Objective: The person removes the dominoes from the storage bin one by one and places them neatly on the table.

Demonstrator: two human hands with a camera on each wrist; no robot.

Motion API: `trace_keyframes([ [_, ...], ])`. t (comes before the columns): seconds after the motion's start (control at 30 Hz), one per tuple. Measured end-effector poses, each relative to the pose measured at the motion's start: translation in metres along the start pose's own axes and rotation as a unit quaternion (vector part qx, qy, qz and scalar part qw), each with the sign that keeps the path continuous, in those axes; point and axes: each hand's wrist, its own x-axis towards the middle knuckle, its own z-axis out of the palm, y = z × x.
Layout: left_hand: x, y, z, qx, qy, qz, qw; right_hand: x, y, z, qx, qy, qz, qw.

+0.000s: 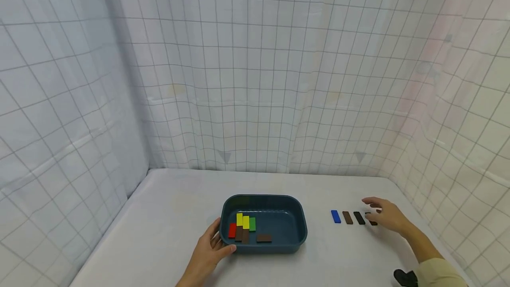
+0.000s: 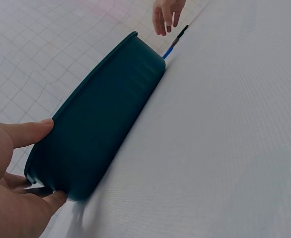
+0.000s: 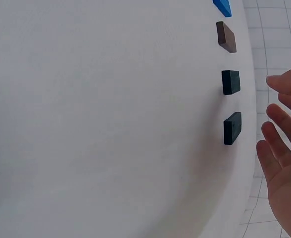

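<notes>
My left hand (image 1: 205, 251) grips the near left corner of a dark teal plastic tray (image 1: 279, 249). In the left wrist view the thumb lies on the rim and the other fingers are at the tray's end. Inside the tray lie a red block (image 1: 232, 230), two yellow blocks (image 1: 239, 219), a green block (image 1: 253, 224) and three brown blocks (image 1: 264, 238). My right hand (image 1: 386, 216) hovers over the right end of a row, fingers loosely spread, holding nothing. That row has a blue block (image 1: 336, 216), a brown block (image 3: 226, 37) and two black blocks (image 3: 232, 129).
White table cloth (image 1: 179, 207) covers the surface. White gridded curtains (image 1: 247, 79) enclose the back and both sides. A black object (image 1: 405, 277) shows by the right sleeve (image 1: 438, 273) at the lower edge.
</notes>
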Motion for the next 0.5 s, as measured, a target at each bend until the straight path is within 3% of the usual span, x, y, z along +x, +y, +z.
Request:
trace_keyframes([
  [0.5, 0.001, -0.001, 0.0, 0.003, -0.005, 0.008, 1.0, 0.022, -0.04, 0.009, 0.004, -0.017, -0.056, 0.9983],
])
